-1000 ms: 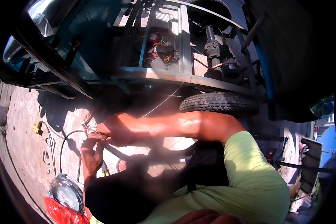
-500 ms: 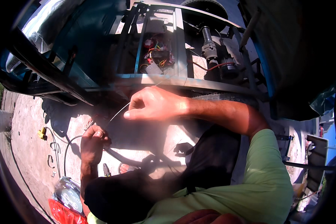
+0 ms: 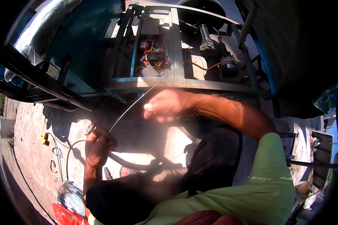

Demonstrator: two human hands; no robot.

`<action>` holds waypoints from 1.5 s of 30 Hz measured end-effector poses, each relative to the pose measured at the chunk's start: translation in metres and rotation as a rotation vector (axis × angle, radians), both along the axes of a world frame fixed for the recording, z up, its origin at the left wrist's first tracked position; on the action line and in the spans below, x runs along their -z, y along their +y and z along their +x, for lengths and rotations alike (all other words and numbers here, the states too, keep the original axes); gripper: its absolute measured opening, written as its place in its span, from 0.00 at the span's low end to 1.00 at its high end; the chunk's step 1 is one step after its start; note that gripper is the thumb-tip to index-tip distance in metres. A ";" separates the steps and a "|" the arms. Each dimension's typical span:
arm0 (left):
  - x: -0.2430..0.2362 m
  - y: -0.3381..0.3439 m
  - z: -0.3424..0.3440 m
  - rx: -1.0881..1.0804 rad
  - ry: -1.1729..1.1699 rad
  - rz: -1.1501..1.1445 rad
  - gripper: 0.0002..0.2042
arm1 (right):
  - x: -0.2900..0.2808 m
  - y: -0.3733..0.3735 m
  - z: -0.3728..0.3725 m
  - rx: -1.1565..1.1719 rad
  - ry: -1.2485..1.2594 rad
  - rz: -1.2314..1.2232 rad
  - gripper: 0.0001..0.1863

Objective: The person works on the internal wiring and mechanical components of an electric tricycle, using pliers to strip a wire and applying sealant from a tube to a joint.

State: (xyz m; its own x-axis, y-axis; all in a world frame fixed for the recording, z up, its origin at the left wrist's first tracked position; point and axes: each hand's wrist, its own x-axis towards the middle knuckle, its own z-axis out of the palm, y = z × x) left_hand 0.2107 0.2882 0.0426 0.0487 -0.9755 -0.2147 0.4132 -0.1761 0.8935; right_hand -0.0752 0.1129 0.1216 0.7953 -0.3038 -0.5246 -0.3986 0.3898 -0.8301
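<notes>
My left hand (image 3: 97, 148) is closed at the lower left, gripping a thin pale wire (image 3: 129, 108). From its fist the wire arcs up and right toward the metal frame (image 3: 221, 85). A dark grey cable (image 3: 68, 157) curves from the ground up to the same hand, and reddish thin strands (image 3: 91, 127) stick out just above it. To the right of the wire, apart from it, hangs my right hand (image 3: 169, 106). Its fingers are bent and blurred, so their closure is unclear. Pliers (image 3: 107, 173) lie just below my left hand.
Inside the frame sit bundled coloured wires (image 3: 154, 52) and a motor with an axle housing (image 3: 210, 48). A yellow connector (image 3: 44, 139), cable scraps (image 3: 53, 165) and a red bag (image 3: 67, 214) lie at left. A dark bar (image 3: 52, 82) crosses the upper left.
My right hand has moved right, away from the wire, which now shows more of its length. The left hand keeps its grip and sits slightly to the right in the picture.
</notes>
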 end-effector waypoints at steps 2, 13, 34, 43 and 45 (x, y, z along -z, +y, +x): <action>0.006 -0.001 -0.002 0.100 0.012 -0.024 0.06 | 0.001 0.002 0.002 0.151 -0.164 0.077 0.21; 0.022 -0.004 -0.002 0.060 -0.322 0.101 0.22 | -0.024 -0.096 -0.068 0.563 -0.002 -0.866 0.17; 0.058 0.030 -0.005 0.127 -0.294 0.403 0.13 | 0.056 -0.294 -0.338 1.003 0.790 -1.168 0.16; 0.069 0.037 -0.003 0.078 -0.246 0.440 0.11 | 0.080 -0.320 -0.353 1.012 0.872 -1.173 0.17; 0.068 0.034 -0.005 0.049 -0.246 0.474 0.11 | 0.083 -0.322 -0.357 1.004 0.885 -1.182 0.17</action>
State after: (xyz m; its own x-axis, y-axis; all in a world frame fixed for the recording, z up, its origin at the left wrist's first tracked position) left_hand 0.2059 0.3226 -0.0254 0.1101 -0.7765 -0.6205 0.1826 -0.5978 0.7806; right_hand -0.4318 -0.2091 0.0388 -0.2841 -0.9411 0.1835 -0.8447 0.1551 -0.5123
